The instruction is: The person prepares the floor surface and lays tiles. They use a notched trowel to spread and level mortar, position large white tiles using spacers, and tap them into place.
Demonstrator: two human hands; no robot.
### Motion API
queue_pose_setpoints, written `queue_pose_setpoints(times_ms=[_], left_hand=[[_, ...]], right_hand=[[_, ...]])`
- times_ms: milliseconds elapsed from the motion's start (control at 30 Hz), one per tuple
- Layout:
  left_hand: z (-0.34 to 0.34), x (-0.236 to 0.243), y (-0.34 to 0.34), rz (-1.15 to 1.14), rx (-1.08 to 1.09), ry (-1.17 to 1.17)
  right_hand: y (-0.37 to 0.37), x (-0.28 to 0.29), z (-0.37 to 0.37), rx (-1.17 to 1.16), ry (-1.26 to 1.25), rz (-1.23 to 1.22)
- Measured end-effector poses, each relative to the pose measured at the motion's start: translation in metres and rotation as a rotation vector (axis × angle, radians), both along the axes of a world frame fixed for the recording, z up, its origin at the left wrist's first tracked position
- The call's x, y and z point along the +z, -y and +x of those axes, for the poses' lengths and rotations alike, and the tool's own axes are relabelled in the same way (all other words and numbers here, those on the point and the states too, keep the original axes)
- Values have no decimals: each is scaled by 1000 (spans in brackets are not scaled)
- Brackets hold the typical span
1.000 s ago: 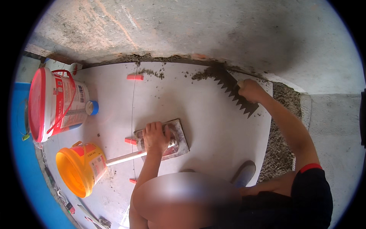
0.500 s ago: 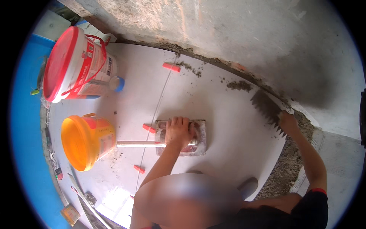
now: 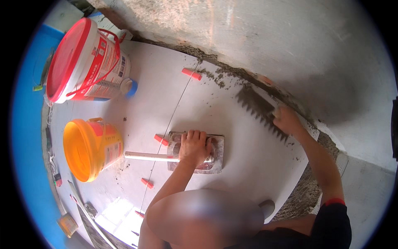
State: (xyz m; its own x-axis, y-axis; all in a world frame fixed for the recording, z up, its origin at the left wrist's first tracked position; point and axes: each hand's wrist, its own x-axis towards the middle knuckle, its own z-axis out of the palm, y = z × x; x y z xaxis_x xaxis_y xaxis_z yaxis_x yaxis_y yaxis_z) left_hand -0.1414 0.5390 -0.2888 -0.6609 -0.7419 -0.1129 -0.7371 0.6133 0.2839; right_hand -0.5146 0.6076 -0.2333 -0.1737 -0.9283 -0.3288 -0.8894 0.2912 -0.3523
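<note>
My right hand [image 3: 287, 120] is closed round the grip of a dark notched trowel [image 3: 259, 108], its teeth facing the middle of the large pale tile [image 3: 236, 145]. The trowel is low over the tile, close to the wall; whether its edge touches is unclear. Beside its far end lie grey mortar crumbs [image 3: 221, 79]. My left hand [image 3: 194, 147] has its fingers wrapped over a worn, square-plated hand tool [image 3: 217, 151], which sits flat on the tile near a joint. A white stick-like handle [image 3: 149, 157] reaches left from it; how they join is hidden beneath my hand.
Red wedges [image 3: 161, 140] stand along the tile joint. An orange bucket [image 3: 76, 149] lies tilted at left, with a red-lidded white bucket [image 3: 68, 60] beyond. A bare concrete wall [image 3: 298, 54] borders the far side, and rough mortar [image 3: 304, 195] shows past the tile's right edge.
My right hand has swept the trowel left along the wall edge, toward the mortar crumbs. The left hand keeps its grip on the square tool. The whole view has shifted slightly.
</note>
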Motion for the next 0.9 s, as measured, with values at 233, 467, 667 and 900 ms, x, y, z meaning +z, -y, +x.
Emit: queue_pose_setpoints(times_ms=[233, 467, 667, 900], left_hand=[[0, 2, 1, 36, -2, 34], [-5, 6, 5, -4, -33, 42], [5, -3, 0, 30, 11, 3], [1, 3, 2, -14, -8, -23]], right_hand=[[35, -9, 28, 164, 42, 296], [162, -27, 42, -25, 124, 65], [176, -28, 72, -23, 271, 222], [199, -33, 89, -103, 32, -93]])
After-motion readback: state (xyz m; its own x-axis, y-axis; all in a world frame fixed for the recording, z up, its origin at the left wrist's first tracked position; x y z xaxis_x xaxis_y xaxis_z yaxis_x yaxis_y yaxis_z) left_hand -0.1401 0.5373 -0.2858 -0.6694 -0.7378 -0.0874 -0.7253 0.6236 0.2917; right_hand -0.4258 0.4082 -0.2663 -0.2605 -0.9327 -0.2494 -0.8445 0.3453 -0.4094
